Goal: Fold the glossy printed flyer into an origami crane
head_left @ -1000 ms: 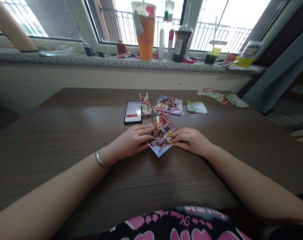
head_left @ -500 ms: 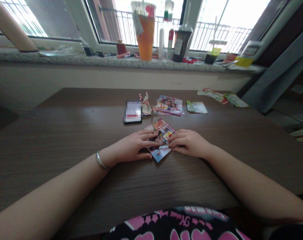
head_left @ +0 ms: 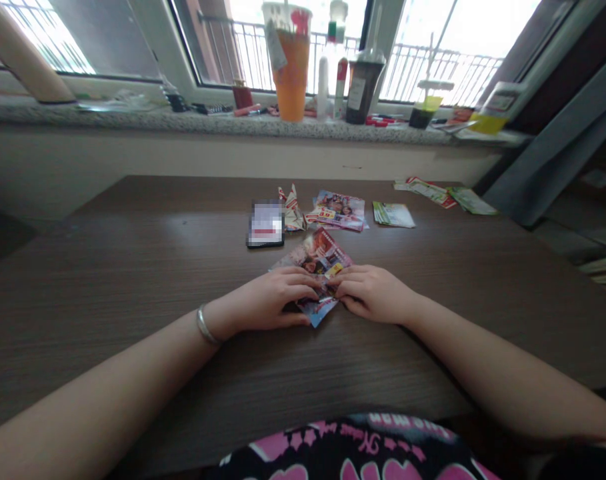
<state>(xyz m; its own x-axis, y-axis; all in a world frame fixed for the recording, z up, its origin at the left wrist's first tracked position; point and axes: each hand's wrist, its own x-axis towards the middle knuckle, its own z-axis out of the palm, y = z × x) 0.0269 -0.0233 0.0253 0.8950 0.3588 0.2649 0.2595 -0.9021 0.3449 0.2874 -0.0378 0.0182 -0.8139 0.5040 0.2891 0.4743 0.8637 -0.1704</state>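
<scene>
1. i look down from the head camera at a dark wood-grain worktop (head_left: 133, 280). a colourful printed sheet (head_left: 317, 252) lies at its middle, straight ahead at 12 o'clock and near my body. its far corner is lifted a little off the wood.
2. my left hand (head_left: 270, 303), with a silver bangle (head_left: 205, 325) at the wrist, lies palm down on the sheet's 9 o'clock side. its fingers (head_left: 303, 279) are drawn together and pressed down on the paper.
3. my right hand (head_left: 370, 293) covers the 3 o'clock side. its fingers (head_left: 345, 277) are curled close and nipped onto the paper, and their tips meet the left hand's at the sheet's centre.
4. as i judge it, a fold is being set. to do it well, i would hold the near corner at 6 o'clock flat, line up the edges before pressing, and run the tips outward from the centre so the crease lies sharp and straight.
5. the glossy paper may slide on the smooth wood, so even pressure from both hands matters.
6. beyond the sheet, at 11 o'clock, lies a phone (head_left: 265, 224). a folded paper scrap (head_left: 293, 210) sits at 12 o'clock and a stack of flyers (head_left: 339, 211) at 1 o'clock.
</scene>
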